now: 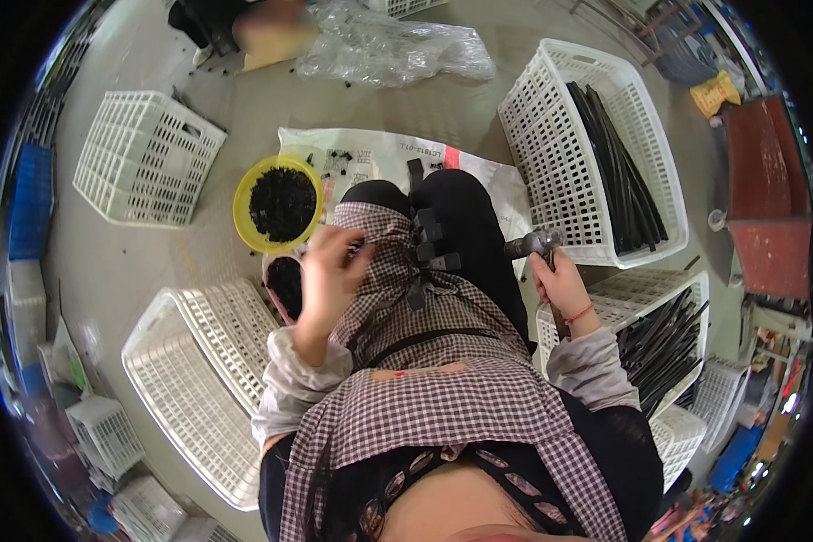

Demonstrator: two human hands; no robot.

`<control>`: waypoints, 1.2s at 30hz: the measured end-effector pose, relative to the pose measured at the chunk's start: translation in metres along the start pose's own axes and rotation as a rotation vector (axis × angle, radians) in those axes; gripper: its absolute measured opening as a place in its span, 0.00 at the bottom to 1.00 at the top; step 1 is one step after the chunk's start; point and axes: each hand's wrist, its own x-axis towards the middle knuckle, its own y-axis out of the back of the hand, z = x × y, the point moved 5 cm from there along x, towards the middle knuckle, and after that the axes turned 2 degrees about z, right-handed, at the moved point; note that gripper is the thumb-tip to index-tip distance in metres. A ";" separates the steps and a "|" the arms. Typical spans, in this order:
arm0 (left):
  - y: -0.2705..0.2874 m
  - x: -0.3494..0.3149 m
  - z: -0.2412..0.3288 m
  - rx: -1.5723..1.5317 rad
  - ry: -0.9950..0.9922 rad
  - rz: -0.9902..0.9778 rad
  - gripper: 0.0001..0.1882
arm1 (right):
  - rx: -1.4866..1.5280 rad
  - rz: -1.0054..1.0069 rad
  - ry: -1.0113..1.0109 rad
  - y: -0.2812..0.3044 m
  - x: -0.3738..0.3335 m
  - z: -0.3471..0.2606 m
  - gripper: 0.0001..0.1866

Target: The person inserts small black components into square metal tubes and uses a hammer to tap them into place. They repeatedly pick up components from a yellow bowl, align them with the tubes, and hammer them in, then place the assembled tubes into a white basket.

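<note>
I sit with a checked apron over my lap. A long black plastic strip point(418, 237) with several black clips on it lies along my knee. My left hand point(330, 266) is raised over my left thigh, fingers pinched at something small and dark that I cannot make out. My right hand point(560, 280) grips the handle of a small metal hammer point(533, 244), its head just right of the strip. A yellow bowl point(244, 217) of small black parts sits on the floor by my left knee, with a smaller container of black parts point(285, 282) under my left hand.
A white basket point(560, 126) holding long black strips stands ahead on the right, another point(686, 298) by my right arm. Empty white baskets stand at my left point(185, 379) and far left point(144, 158). A white sack point(370, 158) and clear plastic bag point(388, 45) lie ahead.
</note>
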 end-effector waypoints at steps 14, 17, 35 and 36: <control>-0.030 0.068 0.031 -0.817 -0.044 -0.621 0.83 | -0.116 0.126 -0.003 0.018 0.057 0.076 0.23; -0.046 0.087 0.054 -1.088 0.089 -0.697 0.83 | -0.181 0.073 -0.074 0.018 0.088 0.116 0.22; -0.093 0.025 0.079 -0.601 -0.202 -0.275 0.31 | -0.306 0.009 -0.158 -0.031 0.202 0.250 0.19; -0.100 0.023 0.080 -0.624 -0.184 -0.268 0.29 | -0.316 -0.013 -0.151 -0.036 0.200 0.251 0.19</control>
